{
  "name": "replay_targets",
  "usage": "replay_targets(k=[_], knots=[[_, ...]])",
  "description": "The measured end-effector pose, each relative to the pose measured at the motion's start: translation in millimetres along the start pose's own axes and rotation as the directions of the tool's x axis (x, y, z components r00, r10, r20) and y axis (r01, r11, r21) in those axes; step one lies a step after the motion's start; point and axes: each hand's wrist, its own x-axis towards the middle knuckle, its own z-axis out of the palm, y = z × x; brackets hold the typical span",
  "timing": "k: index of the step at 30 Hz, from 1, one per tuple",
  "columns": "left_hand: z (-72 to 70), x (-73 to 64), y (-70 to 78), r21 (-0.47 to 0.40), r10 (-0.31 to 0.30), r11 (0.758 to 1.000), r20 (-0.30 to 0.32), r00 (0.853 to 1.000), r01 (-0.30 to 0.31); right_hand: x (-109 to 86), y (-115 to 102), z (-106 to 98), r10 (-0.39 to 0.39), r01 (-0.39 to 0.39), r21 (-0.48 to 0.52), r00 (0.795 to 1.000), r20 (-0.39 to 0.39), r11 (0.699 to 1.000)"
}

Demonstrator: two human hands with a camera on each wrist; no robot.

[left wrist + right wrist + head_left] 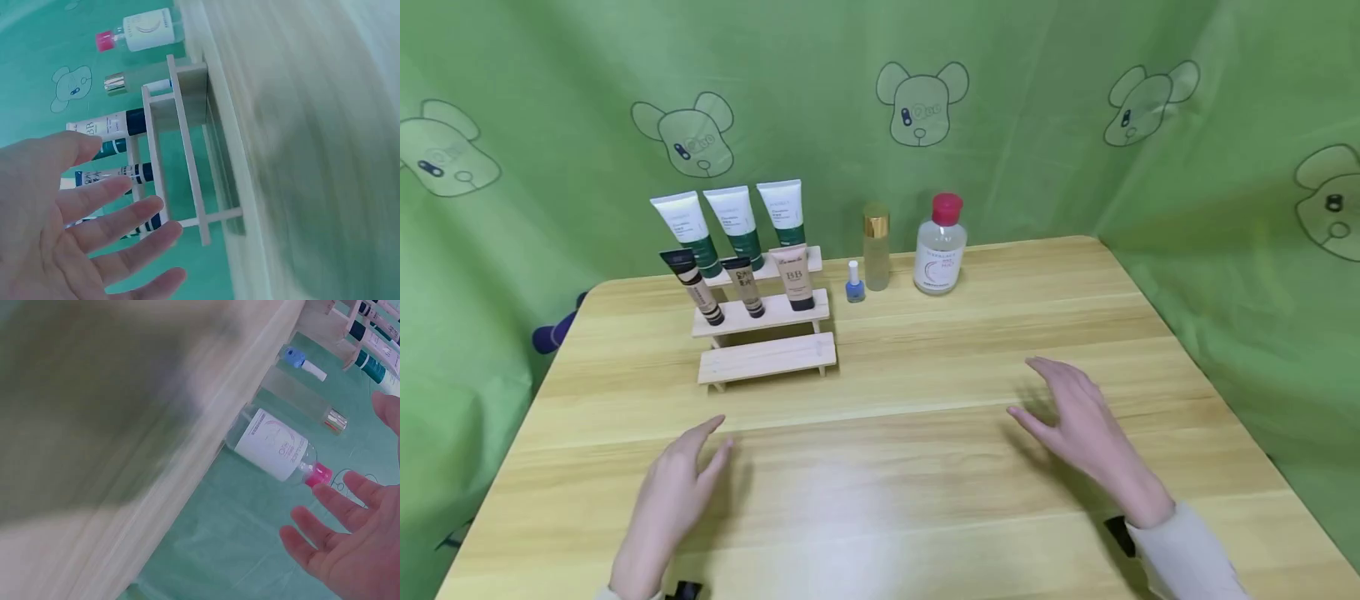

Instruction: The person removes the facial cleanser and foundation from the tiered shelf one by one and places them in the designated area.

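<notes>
Though creased, curtain (820,92) behind bottles (940,257).

"Where does the rack (767,358) stand?"
"On the table (925,375), left of centre toward the back. Three rear tubes (735,218) stand on its top tier (815,257); three front tubes (747,287) stand before them on the middle tier (778,312)."
"And right of it?"
"The nail polish (855,290), then the middle bottle (876,262), slightly farther back, then the rightmost bottle (938,258)."
"The hands?"
"Left hand (670,487) before the rack; right hand (1078,429) before and right of the rightmost bottle."
"Behind everything?"
"The curtain (820,83)."
</notes>
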Motion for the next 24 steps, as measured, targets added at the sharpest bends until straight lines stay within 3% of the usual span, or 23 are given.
replay_targets(k=[9, 13, 19, 24], knots=[[2.4, 20.0, -9.7, -0.143, -0.102, 0.983, 0.072, 0.992, 0.112, 31.1, -9, 18, 0.01, -0.026, 0.138, 0.993, 0.116, 0.99], [2.9, 30.9, -15.9, -0.181, -0.121, 0.974, 0.076, 0.99, 0.133, 46.5, -17, 27, 0.02, -0.054, 0.209, 0.987, 0.161, 0.976], [4.7, 47.2, -29.3, -0.21, -0.154, 0.964, 0.07, 0.986, 0.165, 70.3, -31, 46, -0.022, -0.035, 0.312, 0.984, 0.178, 0.949], [7.6, 56.3, -40.0, -0.282, -0.218, 0.934, 0.044, 0.975, 0.222, 90.4, -45, 58, -0.027, -0.05, 0.392, 0.982, 0.188, 0.919]])
